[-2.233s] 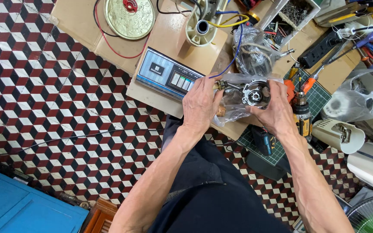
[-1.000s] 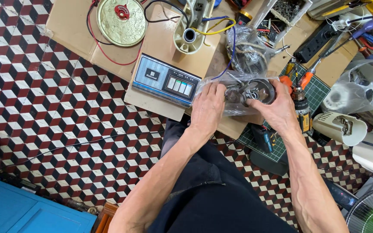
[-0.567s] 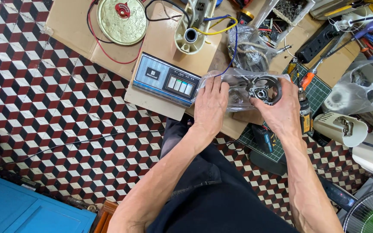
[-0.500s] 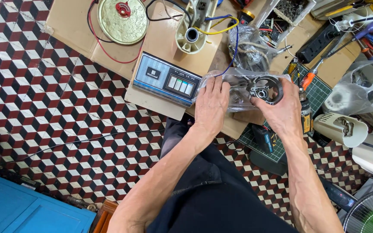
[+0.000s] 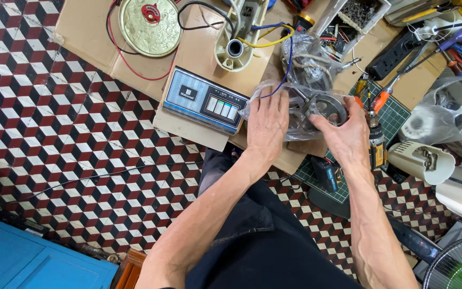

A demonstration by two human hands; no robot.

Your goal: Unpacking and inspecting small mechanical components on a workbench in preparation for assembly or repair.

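Item: fan motor point(image 5: 324, 107), round metal body with a central bearing, lying in a clear plastic bag point(image 5: 290, 109) right of centre in the frame, on the cardboard sheet point(image 5: 199, 48) that covers your bench.

Your left hand point(image 5: 267, 126) lies flat on the bag, fingers spread and uncurled, pressing the film down beside the motor. Your right hand point(image 5: 346, 134) cups the motor from the right, fingers curled around its rim through the plastic.

Handling: judged dense and heavy for its bulk, and rigid. The bag is thin, soft and likely slippery, so it would slide over the metal. Take hold of the steel rim, not the film, the blue wire point(image 5: 290, 59) or any windings.

Adjacent stock:
- grey control panel point(image 5: 205, 100) with a row of pale push-buttons, just left of your left hand;
- cream plastic fan neck point(image 5: 236, 40), above the panel;
- brass-coloured round disc point(image 5: 151, 24) with a red hub, upper left;
- second bagged motor point(image 5: 311, 61), just above the first;
- green cutting mat point(image 5: 389, 115) at right, with a cordless drill point(image 5: 375, 142) on it beside your right hand.
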